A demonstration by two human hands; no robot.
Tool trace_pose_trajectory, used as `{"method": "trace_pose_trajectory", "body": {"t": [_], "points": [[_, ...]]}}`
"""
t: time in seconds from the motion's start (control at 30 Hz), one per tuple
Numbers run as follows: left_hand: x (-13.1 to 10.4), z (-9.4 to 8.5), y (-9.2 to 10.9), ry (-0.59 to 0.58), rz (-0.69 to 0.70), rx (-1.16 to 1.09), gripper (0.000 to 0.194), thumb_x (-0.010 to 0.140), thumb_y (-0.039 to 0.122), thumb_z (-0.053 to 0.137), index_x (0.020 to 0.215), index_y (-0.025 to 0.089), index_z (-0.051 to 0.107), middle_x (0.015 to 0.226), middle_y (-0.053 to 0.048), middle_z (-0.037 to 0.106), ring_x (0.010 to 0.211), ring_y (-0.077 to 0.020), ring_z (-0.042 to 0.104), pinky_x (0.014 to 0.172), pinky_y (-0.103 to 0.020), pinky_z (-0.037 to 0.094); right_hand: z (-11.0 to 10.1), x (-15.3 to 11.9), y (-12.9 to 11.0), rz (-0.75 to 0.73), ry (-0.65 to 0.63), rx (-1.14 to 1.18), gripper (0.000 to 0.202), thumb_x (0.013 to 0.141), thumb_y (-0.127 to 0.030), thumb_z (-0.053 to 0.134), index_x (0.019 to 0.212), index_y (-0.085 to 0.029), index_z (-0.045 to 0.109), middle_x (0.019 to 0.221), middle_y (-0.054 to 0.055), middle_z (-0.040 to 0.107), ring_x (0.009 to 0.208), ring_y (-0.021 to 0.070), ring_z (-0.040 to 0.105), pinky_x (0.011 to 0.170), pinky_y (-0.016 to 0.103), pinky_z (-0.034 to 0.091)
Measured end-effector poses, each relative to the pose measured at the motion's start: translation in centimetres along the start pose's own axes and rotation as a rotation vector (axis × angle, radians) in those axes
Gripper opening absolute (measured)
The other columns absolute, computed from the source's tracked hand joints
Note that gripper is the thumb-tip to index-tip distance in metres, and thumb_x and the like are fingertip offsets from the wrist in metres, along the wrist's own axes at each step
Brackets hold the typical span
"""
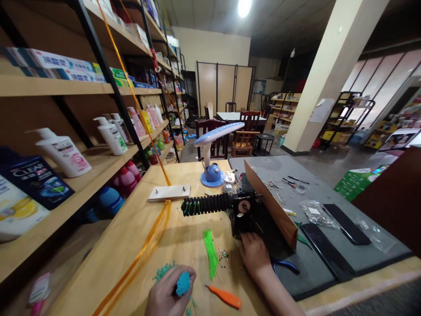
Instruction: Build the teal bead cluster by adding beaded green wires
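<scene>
My left hand (169,289) is wrapped round a bundle of turquoise strands (183,284), low in the view. Small turquoise pieces (163,271) lie on the wood just beyond it. My right hand (255,254) rests at the base of a black machine (243,208); its fingertips are partly hidden there. A ribbed black roller (205,205) with green and blue threads wound on it sticks out leftward from the machine. Between my hands lie bright green strands (210,254) and an orange-handled tool (225,297).
Orange strands (154,237) run under a white plate (169,193) at the left. A blue lamp (212,174) stands behind the roller. A cardboard sheet (271,206), blue-handled pliers (286,265) and black phone-like slabs (329,252) are to the right. Shelves (79,175) line the left.
</scene>
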State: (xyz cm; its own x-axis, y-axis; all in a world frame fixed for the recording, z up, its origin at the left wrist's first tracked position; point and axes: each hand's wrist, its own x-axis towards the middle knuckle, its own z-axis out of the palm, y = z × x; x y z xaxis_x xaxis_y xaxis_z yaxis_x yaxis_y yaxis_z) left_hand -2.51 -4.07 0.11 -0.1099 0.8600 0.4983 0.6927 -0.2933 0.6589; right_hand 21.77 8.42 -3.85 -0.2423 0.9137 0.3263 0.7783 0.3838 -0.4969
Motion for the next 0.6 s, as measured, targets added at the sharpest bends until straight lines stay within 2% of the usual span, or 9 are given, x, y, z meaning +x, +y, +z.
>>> {"method": "trace_pose_trajectory", "body": {"t": [0.1, 0.17, 0.23, 0.27, 0.33, 0.43, 0.53, 0.6], "points": [[0.3, -0.2, 0.1, -0.022, 0.016, -0.011, 0.014, 0.090, 0.027, 0.061, 0.078, 0.022, 0.067, 0.067, 0.001, 0.069, 0.061, -0.0154, 0.067, 0.059, -0.021, 0.053, 0.6, -1.6, -2.0, 0.011, 0.033, 0.169, 0.025, 0.092, -0.024, 0.046, 0.105, -0.022, 0.067, 0.082, 0.006, 0.070, 0.076, 0.0227, 0.063, 0.069, 0.031, 0.046], [0.6, -0.3, 0.2, -0.038, 0.030, -0.022, 0.013, 0.090, 0.025, 0.060, 0.079, 0.022, 0.066, 0.069, 0.000, 0.069, 0.062, -0.0158, 0.068, 0.059, -0.022, 0.053, 1.5, -2.9, -4.1, 0.127, 0.016, 0.623, 0.025, 0.092, -0.042, 0.050, 0.090, -0.021, 0.064, 0.069, 0.000, 0.062, 0.060, 0.0171, 0.055, 0.057, 0.026, 0.041], [0.8, -0.4, 0.2, -0.055, 0.045, -0.025, 0.013, 0.091, 0.024, 0.060, 0.080, 0.022, 0.067, 0.070, 0.000, 0.070, 0.063, -0.0162, 0.068, 0.060, -0.022, 0.054, 2.8, -4.0, -6.3, 0.305, -0.133, 0.997, 0.048, 0.086, -0.065, 0.051, 0.071, -0.020, 0.057, 0.058, -0.003, 0.051, 0.050, 0.0124, 0.044, 0.049, 0.023, 0.036], [0.9, -0.4, 0.2, -0.060, 0.053, -0.024, 0.013, 0.091, 0.024, 0.060, 0.080, 0.022, 0.067, 0.070, 0.000, 0.070, 0.063, -0.0162, 0.068, 0.060, -0.022, 0.054, 3.5, -4.3, -7.3, 0.409, -0.204, 1.123, 0.059, 0.084, -0.075, 0.045, 0.063, -0.020, 0.053, 0.053, -0.004, 0.046, 0.047, 0.0108, 0.039, 0.047, 0.023, 0.034], [1.0, -0.4, 0.2, -0.067, 0.069, -0.021, 0.012, 0.091, 0.023, 0.060, 0.081, 0.022, 0.067, 0.072, 0.000, 0.070, 0.064, -0.0160, 0.069, 0.061, -0.022, 0.054, 4.6, -4.5, -8.6, 0.571, -0.262, 1.231, 0.070, 0.077, -0.086, 0.040, 0.053, -0.021, 0.046, 0.047, -0.005, 0.039, 0.043, 0.0087, 0.034, 0.045, 0.021, 0.031], [0.9, -0.4, 0.2, -0.089, 0.094, -0.037, 0.011, 0.091, 0.023, 0.060, 0.082, 0.023, 0.066, 0.072, 0.000, 0.070, 0.065, -0.0152, 0.069, 0.062, -0.021, 0.054, 5.6, -4.3, -9.1, 0.629, -0.240, 1.243, 0.071, 0.069, -0.090, 0.047, 0.049, -0.022, 0.045, 0.043, -0.006, 0.039, 0.042, 0.0085, 0.035, 0.043, 0.021, 0.030], [0.9, -0.5, 0.3, -0.110, 0.114, -0.032, 0.012, 0.092, 0.022, 0.059, 0.082, 0.023, 0.065, 0.071, 0.000, 0.070, 0.064, -0.0148, 0.069, 0.061, -0.020, 0.054, 5.8, -4.1, -8.8, 0.599, -0.156, 1.203, 0.064, 0.076, -0.080, 0.052, 0.049, -0.022, 0.051, 0.040, -0.005, 0.041, 0.041, 0.0106, 0.038, 0.042, 0.022, 0.032], [0.8, -0.5, 0.4, -0.116, 0.121, -0.011, 0.013, 0.092, 0.021, 0.058, 0.082, 0.023, 0.065, 0.071, 0.000, 0.071, 0.064, -0.0147, 0.069, 0.062, -0.020, 0.053, 5.7, -4.1, -8.7, 0.525, -0.097, 1.143, 0.057, 0.080, -0.071, 0.058, 0.050, -0.023, 0.056, 0.038, -0.004, 0.043, 0.041, 0.0118, 0.040, 0.042, 0.023, 0.033]]}}
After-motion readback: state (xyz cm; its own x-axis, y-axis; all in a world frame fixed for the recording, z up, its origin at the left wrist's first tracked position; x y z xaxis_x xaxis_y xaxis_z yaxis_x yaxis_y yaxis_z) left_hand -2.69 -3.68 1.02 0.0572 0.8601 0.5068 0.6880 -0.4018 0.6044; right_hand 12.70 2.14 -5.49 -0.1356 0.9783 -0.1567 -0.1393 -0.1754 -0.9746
